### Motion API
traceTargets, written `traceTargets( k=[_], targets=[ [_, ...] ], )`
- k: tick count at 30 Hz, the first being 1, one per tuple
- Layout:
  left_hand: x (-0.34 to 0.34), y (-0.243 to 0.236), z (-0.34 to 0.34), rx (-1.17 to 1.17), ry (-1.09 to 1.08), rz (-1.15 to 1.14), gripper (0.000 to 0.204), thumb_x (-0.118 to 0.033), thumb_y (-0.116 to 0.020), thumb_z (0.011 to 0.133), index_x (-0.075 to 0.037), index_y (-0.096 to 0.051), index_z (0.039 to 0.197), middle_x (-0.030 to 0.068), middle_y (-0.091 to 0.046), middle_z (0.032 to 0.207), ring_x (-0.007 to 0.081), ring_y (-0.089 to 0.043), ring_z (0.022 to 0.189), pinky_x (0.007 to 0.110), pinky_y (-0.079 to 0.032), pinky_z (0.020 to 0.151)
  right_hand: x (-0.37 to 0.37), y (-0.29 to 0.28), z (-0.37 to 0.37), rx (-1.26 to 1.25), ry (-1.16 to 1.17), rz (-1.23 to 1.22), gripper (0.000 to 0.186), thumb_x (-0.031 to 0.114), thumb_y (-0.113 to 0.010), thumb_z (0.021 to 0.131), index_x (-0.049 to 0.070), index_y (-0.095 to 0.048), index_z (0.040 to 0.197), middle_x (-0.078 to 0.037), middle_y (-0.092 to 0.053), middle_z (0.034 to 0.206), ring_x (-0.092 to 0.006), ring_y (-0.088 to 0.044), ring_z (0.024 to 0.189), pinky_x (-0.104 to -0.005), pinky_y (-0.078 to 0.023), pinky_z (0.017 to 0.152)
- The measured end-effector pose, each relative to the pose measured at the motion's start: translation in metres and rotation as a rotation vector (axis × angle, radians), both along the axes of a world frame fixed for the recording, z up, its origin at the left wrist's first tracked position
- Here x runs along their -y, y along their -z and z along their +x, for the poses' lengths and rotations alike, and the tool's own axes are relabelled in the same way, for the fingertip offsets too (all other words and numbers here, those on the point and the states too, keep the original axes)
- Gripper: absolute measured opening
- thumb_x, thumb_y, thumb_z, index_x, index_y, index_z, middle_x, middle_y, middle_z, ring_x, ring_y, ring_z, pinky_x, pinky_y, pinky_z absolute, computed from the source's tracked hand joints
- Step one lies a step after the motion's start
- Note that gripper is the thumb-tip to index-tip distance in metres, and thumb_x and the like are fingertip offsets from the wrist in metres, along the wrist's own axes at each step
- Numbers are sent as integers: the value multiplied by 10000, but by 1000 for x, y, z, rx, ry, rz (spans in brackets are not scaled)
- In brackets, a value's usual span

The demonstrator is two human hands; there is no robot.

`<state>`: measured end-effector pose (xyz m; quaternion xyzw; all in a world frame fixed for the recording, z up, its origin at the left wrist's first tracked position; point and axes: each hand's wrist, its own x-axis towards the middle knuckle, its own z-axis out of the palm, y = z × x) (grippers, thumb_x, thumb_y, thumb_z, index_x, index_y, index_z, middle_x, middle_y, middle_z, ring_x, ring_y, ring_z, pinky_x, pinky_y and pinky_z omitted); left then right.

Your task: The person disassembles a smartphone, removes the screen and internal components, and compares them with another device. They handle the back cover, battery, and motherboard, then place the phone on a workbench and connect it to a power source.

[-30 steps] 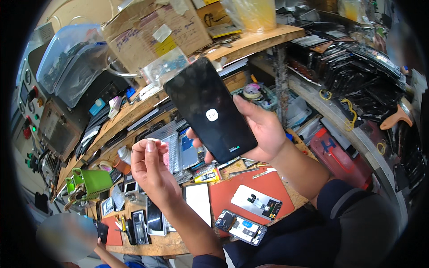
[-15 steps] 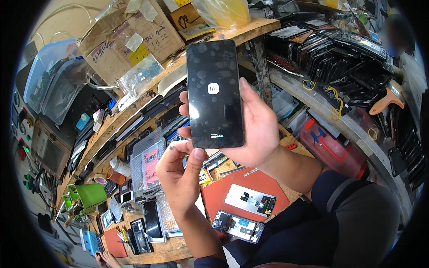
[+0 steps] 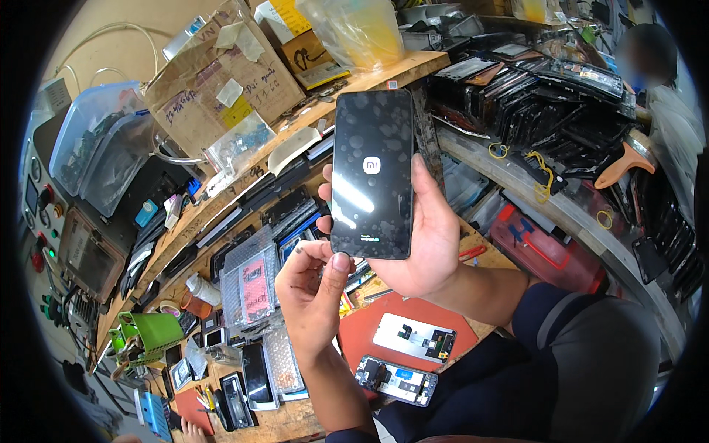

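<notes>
A black smartphone [image 3: 378, 133] is held upright before me, its screen lit with a small white logo in the middle and small text near the bottom. Reflections and round smudges show on the glass. My right hand [image 3: 434, 247] wraps it from behind, the thumb along the right edge and fingertips showing past the left edge. At the lower left corner, my left hand [image 3: 310, 310] pinches the phone between thumb and index finger. Below lie a detached display panel [image 3: 399, 331], pale back up with a flex cable, and an opened phone body [image 3: 396, 381] with its inner parts exposed.
A red mat [image 3: 454, 325] lies under the display panel on the wooden bench. Bubble-wrapped packs [image 3: 247, 288], a green basket [image 3: 155, 332] and another phone [image 3: 256, 373] are at left. Stacked phone screens [image 3: 539, 103] fill the right shelf; a cardboard box [image 3: 221, 81] stands behind. Another person's hand [image 3: 193, 430] shows lower left.
The phone and both my hands have shifted right and slightly down in view, while the surroundings have moved a little too. My grip is the same. The other person's hand at lower left has moved.
</notes>
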<state>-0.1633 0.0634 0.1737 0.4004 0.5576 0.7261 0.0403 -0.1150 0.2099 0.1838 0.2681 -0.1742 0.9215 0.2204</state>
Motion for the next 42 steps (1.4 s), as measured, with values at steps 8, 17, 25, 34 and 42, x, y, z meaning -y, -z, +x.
traceTargets(
  k=[8, 17, 25, 34, 42],
  targets=[
    [-15, -1, 10, -73, -53, -49, 456, -57, -868, 845, 9, -614, 1218, 20, -687, 1034, 87, -632, 864, 246, -526, 795, -6, 7, -5, -56, -152, 54, 725, 600, -260, 1100, 53, -432, 1543, -196, -582, 1426, -322, -651, 1199, -475, -572, 927],
    [-18, 2, 8, -177, -345, -231, 550, -150, -985, 695, -3, -680, 1129, -2, -683, 911, 73, -613, 773, 236, -522, 729, -10, 4, -13, -22, -121, 276, 685, 565, -295, 1109, 34, -446, 1515, -207, -645, 1313, -272, -729, 1026, -396, -627, 851],
    [10, -13, 2, -191, -526, -271, 352, -42, -907, 748, -63, -598, 917, -43, -599, 810, 53, -574, 741, 209, -481, 720, -14, 4, -24, -37, -176, 285, 747, 578, -324, 1095, 5, -372, 1572, -276, -545, 1443, -386, -682, 1135, -529, -607, 894],
    [51, -14, -21, -190, -662, 91, 210, -181, -736, 1010, -51, -609, 906, -14, -601, 800, 58, -531, 717, 206, -436, 687, -20, 4, -28, -97, -300, 344, 750, 572, -312, 1100, -7, -356, 1574, -299, -582, 1387, -406, -694, 1106, -522, -608, 875],
    [44, -14, -13, -264, -562, 167, 284, -193, -640, 1067, 8, -631, 868, 59, -647, 798, 95, -583, 705, 231, -456, 675, -19, 9, -25, -65, -203, 630, 647, 486, -332, 1125, -47, -431, 1477, -284, -671, 1210, -338, -747, 962, -427, -623, 844]
  ],
)
